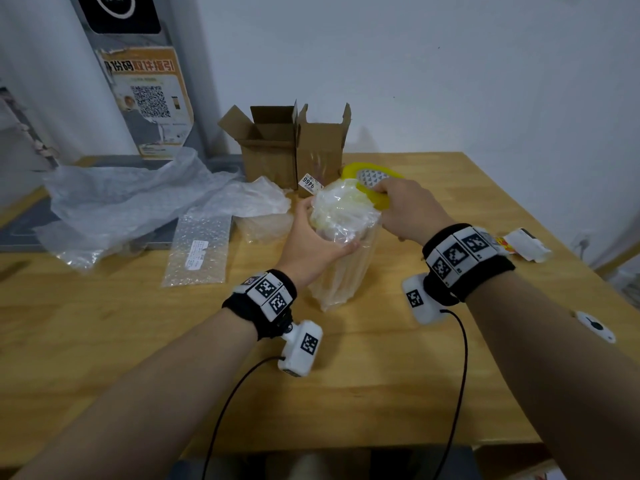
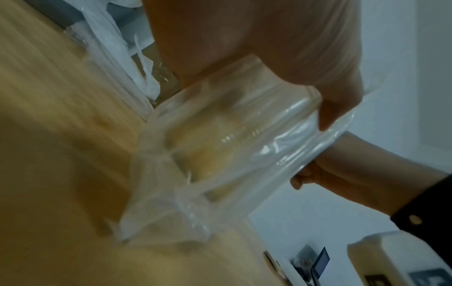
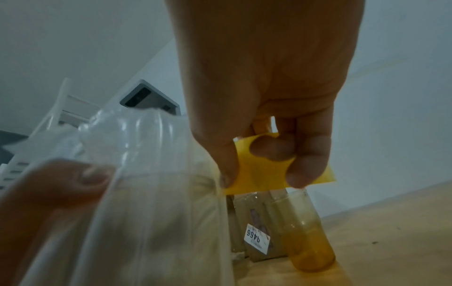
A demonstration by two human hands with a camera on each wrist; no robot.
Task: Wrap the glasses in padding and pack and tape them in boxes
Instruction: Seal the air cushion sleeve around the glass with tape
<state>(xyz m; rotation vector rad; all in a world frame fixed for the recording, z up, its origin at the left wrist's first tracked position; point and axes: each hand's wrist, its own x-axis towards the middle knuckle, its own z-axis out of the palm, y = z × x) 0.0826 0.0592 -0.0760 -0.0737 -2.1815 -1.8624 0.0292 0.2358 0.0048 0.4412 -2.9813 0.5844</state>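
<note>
The left hand (image 1: 311, 244) is wrapped around the upper part of the padded glass (image 1: 341, 244), which stands upright on the wooden table (image 1: 138, 341) — thumb on the near side, fingers curled round the far side of the clear air-cushion wrap. Through the left wrist view the glass wall shows inside the padding, its base down on the table with loose plastic bunched below the hand. Just to the right of the bundle's crumpled top, the right hand (image 1: 405, 211) grips the yellow tape roll (image 1: 372, 183), and in the right wrist view its thumb and fingers pinch a strip of yellow tape (image 3: 264, 174) right beside the padding. Beyond both hands — two open cardboard boxes (image 1: 294, 150) side by side, one with a white label reading 9466 (image 1: 310, 184). Off to the left of the left hand lie a flat sheet of bubble wrap (image 1: 197, 251) and a heap of more plastic padding (image 1: 131, 199).
</note>
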